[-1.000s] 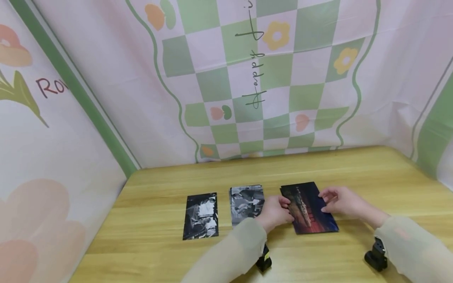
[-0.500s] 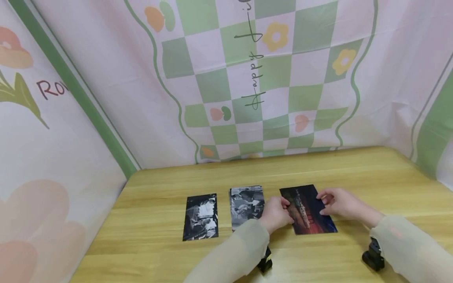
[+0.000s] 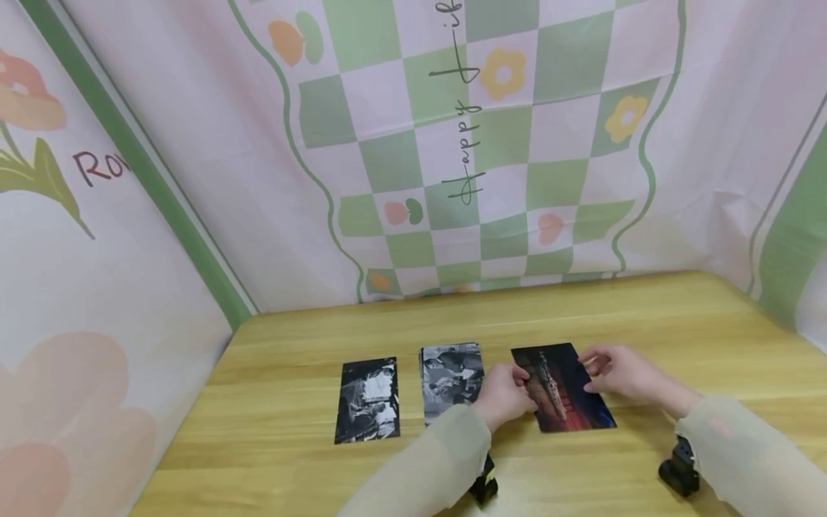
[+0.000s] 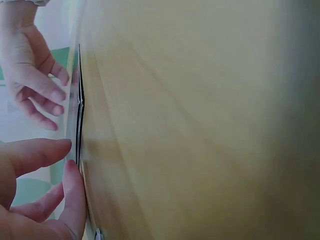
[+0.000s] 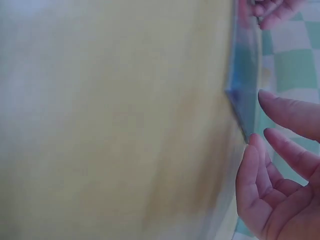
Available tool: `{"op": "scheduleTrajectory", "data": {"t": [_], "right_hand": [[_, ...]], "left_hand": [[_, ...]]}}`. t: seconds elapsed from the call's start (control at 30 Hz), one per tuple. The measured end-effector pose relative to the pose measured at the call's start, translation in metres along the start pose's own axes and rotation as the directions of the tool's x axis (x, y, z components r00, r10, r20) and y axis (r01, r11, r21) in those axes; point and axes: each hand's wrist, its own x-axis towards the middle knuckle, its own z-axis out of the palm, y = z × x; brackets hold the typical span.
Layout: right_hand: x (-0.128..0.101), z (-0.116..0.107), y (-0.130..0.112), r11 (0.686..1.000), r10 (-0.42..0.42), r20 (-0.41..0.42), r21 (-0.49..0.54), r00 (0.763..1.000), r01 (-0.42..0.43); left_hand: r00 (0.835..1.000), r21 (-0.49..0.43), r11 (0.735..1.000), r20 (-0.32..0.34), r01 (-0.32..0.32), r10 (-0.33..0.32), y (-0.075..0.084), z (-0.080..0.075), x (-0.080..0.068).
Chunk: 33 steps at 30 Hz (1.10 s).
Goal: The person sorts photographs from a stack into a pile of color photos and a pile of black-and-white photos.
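Note:
A dark colour photo card (image 3: 561,391) with a long, pale object on red and blue lies on the wooden table. At its left edge are the fingertips of my left hand (image 3: 504,395); the thumb and fingers stand apart there in the left wrist view. On the opposite side my right hand (image 3: 619,375) has relaxed, spread fingers right at the edge. Seen edge-on in the left wrist view, the photo cards (image 4: 80,107) form a thin stack lying flat. Beside my left hand sits a stack of black-and-white photo cards (image 3: 450,373), its lower right part covered by that hand and sleeve.
Farther left lies another black-and-white photo card (image 3: 367,399). The wooden table (image 3: 278,402) runs back to a checkered cloth (image 3: 446,179) with printed flowers. Black wrist cameras (image 3: 680,467) hang beneath both sleeves.
A second before, a lower card's edge showed at the dark photo's upper left; now the edges line up. The right hand shifted slightly left; the left hand has barely moved.

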Motion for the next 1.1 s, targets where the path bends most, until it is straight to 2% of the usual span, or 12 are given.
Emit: {"op": "scheduleTrajectory", "data": {"t": [0.17,0.33,0.5,0.7,0.87,1.1], "right_hand": [[-0.001,-0.006,-0.003,0.999,0.008,-0.016,0.038,1.000,-0.008],[-0.002,-0.008,-0.011,0.999,0.005,-0.017,0.046,1.000,-0.004],[-0.002,-0.007,-0.025,0.999,-0.012,-0.042,0.041,0.999,0.014],[-0.001,-0.005,-0.041,0.999,-0.020,-0.043,0.040,0.999,0.022],[0.003,-0.004,-0.051,0.997,-0.007,-0.043,0.079,0.999,0.011],[0.007,0.000,-0.065,0.993,-0.030,-0.054,0.113,0.998,0.036]], "left_hand": [[1.000,-0.003,1.000,0.011,-0.026,0.026,-0.001,-0.004,0.001],[0.999,-0.094,0.996,0.032,0.007,-0.004,0.004,-0.010,0.001],[0.999,-0.155,0.988,0.045,-0.003,0.010,0.006,-0.021,-0.002],[0.999,-0.225,0.974,0.041,0.005,0.004,0.003,-0.040,-0.004],[0.999,-0.236,0.972,0.041,-0.004,0.015,-0.002,-0.061,-0.007],[1.000,-0.251,0.968,0.026,-0.001,0.008,-0.009,-0.089,-0.009]]}}
